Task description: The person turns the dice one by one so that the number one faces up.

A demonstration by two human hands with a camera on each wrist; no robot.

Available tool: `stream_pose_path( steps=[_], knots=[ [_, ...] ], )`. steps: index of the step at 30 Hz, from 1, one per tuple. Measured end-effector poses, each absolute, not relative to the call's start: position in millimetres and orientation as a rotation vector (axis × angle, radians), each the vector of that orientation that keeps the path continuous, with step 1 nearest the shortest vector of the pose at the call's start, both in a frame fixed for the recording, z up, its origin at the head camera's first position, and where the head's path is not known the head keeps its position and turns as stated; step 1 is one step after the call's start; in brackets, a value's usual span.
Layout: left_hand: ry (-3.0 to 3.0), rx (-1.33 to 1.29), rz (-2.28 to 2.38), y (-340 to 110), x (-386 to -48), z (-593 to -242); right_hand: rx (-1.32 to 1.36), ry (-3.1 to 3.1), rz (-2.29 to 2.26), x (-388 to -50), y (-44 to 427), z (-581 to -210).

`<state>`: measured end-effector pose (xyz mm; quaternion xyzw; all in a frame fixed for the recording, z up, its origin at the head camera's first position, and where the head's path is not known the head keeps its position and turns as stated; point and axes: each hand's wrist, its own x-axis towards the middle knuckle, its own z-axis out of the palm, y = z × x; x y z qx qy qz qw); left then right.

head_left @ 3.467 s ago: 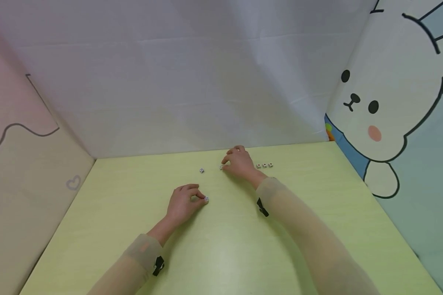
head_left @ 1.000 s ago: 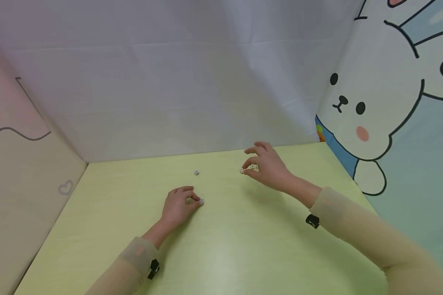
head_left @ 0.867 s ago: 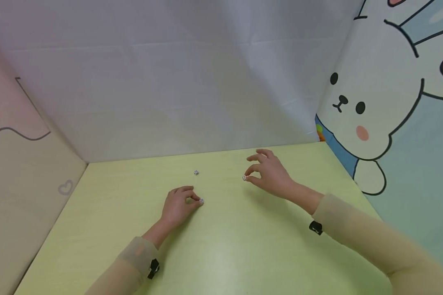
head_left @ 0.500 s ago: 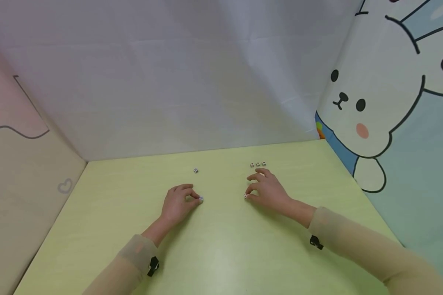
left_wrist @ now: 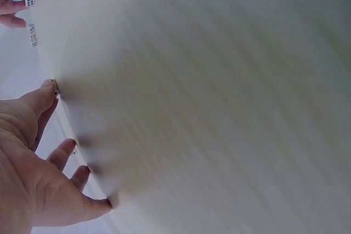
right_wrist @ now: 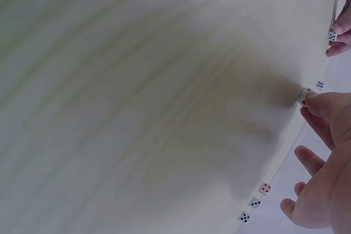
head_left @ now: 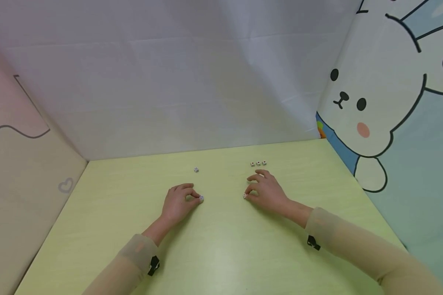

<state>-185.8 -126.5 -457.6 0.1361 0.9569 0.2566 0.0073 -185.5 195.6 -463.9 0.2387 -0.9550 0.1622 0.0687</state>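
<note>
While the left hand (head_left: 178, 203) pinches the left die (head_left: 201, 198), the right hand (head_left: 267, 191) pinches the right die (head_left: 245, 196). Each grip is almost closed up, with just one small die between the tips of the thumb and finger. The two dice are low, around the middle of the yellow desk (head_left: 221, 246), with a gap between them. I cannot tell if they touch the top. A lone die (head_left: 196, 170) sits on the desk past the left hand. A row of three dice (head_left: 258, 163) sits past the right hand, near the back edge. In the right wrist view, an end one shows red dots. A big white rabbit (head_left: 380, 119) is drawn on the right wall (head_left: 428, 184).
</note>
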Motion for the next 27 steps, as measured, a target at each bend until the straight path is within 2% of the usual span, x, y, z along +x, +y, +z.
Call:
stream_pose_path(
  steps=[27],
  knots=[
    [2.992, 0.397, 0.811, -126.3, -185.5, -458.7, 0.781, -2.925, 0.459, -193.9, 196.8, -446.4]
  ],
)
